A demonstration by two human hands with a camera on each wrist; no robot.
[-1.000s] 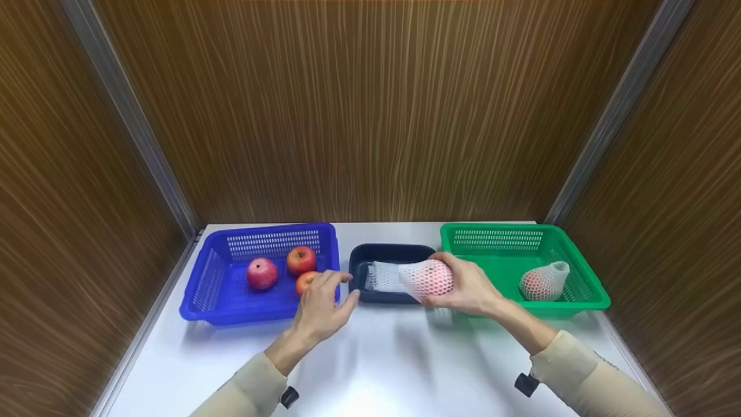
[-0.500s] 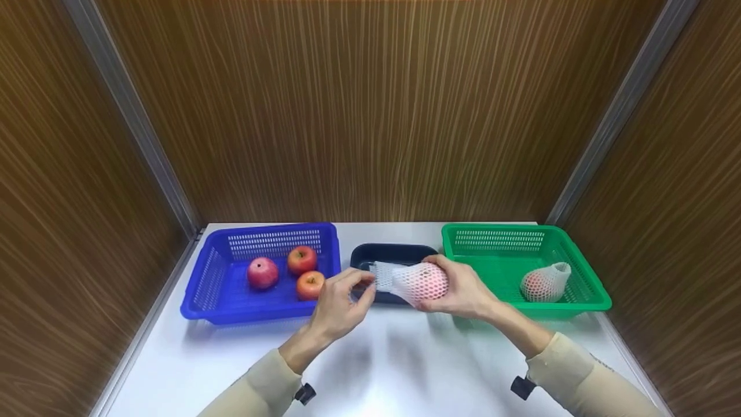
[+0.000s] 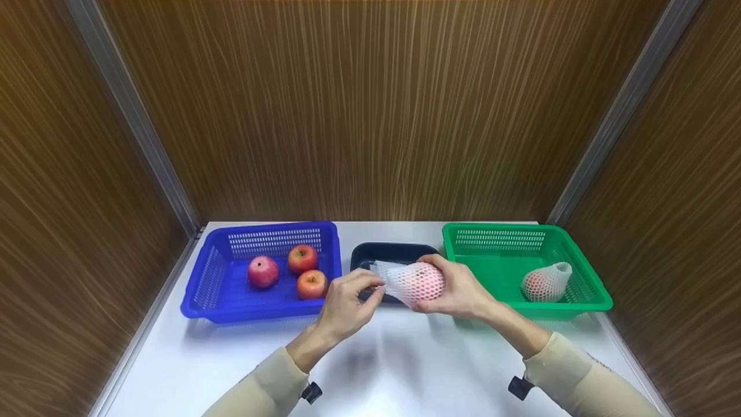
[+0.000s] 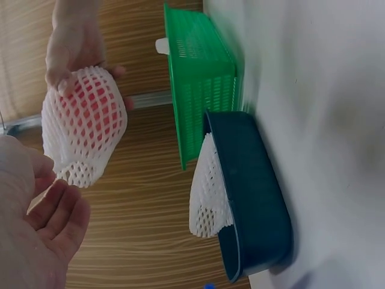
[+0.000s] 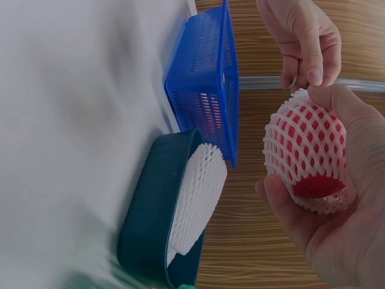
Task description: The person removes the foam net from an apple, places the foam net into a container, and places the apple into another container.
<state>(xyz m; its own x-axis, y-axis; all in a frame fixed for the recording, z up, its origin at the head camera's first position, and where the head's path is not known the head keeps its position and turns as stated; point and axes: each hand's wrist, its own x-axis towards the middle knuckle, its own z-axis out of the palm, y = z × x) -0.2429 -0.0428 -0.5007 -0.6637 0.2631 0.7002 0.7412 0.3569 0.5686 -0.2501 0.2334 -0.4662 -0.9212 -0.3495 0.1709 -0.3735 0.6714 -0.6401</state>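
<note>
My right hand (image 3: 460,289) grips a red apple (image 5: 317,186) sleeved in a white foam net (image 3: 425,282), held up over the front of the dark tray. The fingers and thumb of my left hand (image 3: 350,301) pinch the loose end of that net, left of the fruit. In the left wrist view the net's narrow end (image 4: 78,173) hangs at my left fingertips. Part of the apple shows bare through the net's opening in the right wrist view. Behind the hands, the dark tray (image 5: 150,211) contains more white foam nets (image 4: 209,192).
On the left stands a blue basket (image 3: 202,313) with a dark pink fruit (image 3: 263,272) and two red-orange apples (image 3: 312,284). The green basket (image 3: 605,301) at right contains a netted fruit (image 3: 545,282). Wood-grain panels (image 3: 370,116) enclose the white table (image 3: 231,359).
My left hand has moved right from beside the blue basket to the net's loose end and closed its fingertips on it. My right hand has shifted slightly left with the netted apple.
</note>
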